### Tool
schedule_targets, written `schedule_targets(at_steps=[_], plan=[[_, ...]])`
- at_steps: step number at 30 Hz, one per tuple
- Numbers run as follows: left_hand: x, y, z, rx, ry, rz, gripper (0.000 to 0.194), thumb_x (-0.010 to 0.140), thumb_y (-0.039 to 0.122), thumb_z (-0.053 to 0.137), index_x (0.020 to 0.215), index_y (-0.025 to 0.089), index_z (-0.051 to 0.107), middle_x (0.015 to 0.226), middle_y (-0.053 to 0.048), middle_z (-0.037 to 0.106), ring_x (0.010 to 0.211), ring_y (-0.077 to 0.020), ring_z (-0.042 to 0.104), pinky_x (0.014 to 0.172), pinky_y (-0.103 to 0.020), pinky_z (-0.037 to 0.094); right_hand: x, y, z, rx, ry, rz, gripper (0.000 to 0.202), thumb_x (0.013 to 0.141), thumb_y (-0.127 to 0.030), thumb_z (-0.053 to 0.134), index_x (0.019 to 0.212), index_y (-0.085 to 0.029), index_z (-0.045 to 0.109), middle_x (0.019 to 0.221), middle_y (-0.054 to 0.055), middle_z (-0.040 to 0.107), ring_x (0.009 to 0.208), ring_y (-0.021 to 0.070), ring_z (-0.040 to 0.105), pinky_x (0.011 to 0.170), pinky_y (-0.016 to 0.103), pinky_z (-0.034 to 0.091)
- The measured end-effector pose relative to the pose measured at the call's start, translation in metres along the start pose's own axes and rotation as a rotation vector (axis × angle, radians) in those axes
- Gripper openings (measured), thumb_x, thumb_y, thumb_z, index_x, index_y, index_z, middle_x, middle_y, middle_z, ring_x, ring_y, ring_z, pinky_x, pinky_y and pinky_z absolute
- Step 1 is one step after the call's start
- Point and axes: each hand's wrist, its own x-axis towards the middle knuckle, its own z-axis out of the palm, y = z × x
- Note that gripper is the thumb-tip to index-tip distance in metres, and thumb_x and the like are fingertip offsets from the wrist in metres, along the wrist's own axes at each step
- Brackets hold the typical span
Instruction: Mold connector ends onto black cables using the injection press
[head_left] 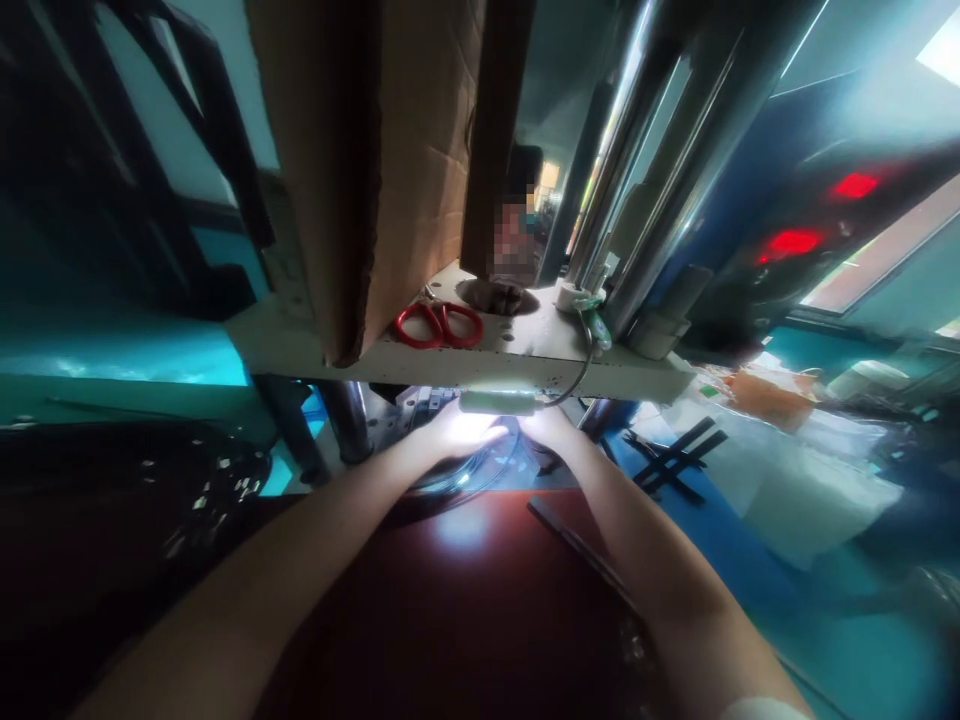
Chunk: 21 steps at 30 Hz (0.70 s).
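Both my arms reach forward under the machine's pale metal plate [300,350]. A small white lamp [499,402] on the plate's lower edge throws a strong glare over my hands. My left hand [466,432] is close below the lamp, its fingers washed out by light. Just right of it is my right hand [546,427], with its fingers mostly hidden. Between and below the hands lie thin, clear, shiny curved strands [465,476]; whether either hand holds them I cannot tell. A dark flat strip [574,545] rests on the red-brown surface [450,600] beside my right forearm.
Red-handled scissors [439,326] lie on the plate, by a tall cardboard sheet [420,150]. Shiny steel columns [611,150] rise at the right. Several black strips [679,462] and translucent plastic bags [817,490] rest on a blue surface at right. Glossy black material [150,490] is at left.
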Motion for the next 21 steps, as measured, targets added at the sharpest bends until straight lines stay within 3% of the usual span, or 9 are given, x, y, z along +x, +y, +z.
schedule_targets(at_steps=[5, 8, 12, 17, 21], plan=[[-0.006, -0.001, -0.006, -0.039, 0.051, -0.084, 0.032, 0.088, 0.036, 0.040, 0.107, 0.020, 0.060, 0.099, -0.005, 0.066, 0.095, -0.0183, 0.059, 0.093, -0.034, 0.043, -0.016, 0.008, 0.009, 0.012, 0.057, -0.152, 0.043, 0.079, -0.003, 0.038, 0.116, -0.014, 0.057, 0.110, 0.013, 0.063, 0.107, 0.0199, 0.055, 0.093, 0.031, 0.039], [-0.008, -0.006, -0.002, -0.045, 0.048, -0.065, 0.032, 0.088, 0.038, 0.040, 0.105, 0.020, 0.061, 0.098, -0.005, 0.066, 0.096, -0.0185, 0.058, 0.093, -0.035, 0.042, -0.022, 0.006, 0.012, -0.017, 0.047, -0.274, 0.041, 0.082, -0.005, 0.036, 0.118, -0.012, 0.055, 0.104, 0.013, 0.064, 0.099, 0.0205, 0.058, 0.091, 0.032, 0.040], [-0.008, -0.008, 0.001, -0.060, 0.048, -0.067, 0.032, 0.087, 0.037, 0.041, 0.102, 0.018, 0.062, 0.097, -0.006, 0.066, 0.096, -0.0183, 0.059, 0.093, -0.035, 0.043, -0.024, 0.007, 0.015, -0.052, 0.087, -0.332, 0.038, 0.085, -0.007, 0.034, 0.115, -0.012, 0.057, 0.102, 0.014, 0.064, 0.097, 0.0215, 0.058, 0.090, 0.035, 0.040], [-0.003, -0.006, -0.001, -0.148, 0.040, -0.129, 0.029, 0.088, 0.024, 0.037, 0.098, 0.018, 0.063, 0.095, -0.004, 0.068, 0.098, -0.0171, 0.058, 0.090, -0.031, 0.045, -0.018, 0.001, 0.025, 0.097, 0.228, -0.175, 0.037, 0.082, -0.003, 0.033, 0.105, -0.011, 0.061, 0.105, 0.013, 0.064, 0.105, 0.0193, 0.054, 0.091, 0.031, 0.040], [-0.001, -0.007, -0.002, -0.183, 0.055, -0.142, 0.032, 0.088, 0.018, 0.031, 0.092, 0.018, 0.063, 0.102, -0.005, 0.067, 0.100, -0.0154, 0.058, 0.088, -0.027, 0.046, -0.009, -0.010, 0.027, 0.099, 0.206, -0.115, 0.041, 0.080, -0.001, 0.033, 0.108, -0.012, 0.061, 0.105, 0.012, 0.065, 0.100, 0.0209, 0.058, 0.089, 0.033, 0.042]])
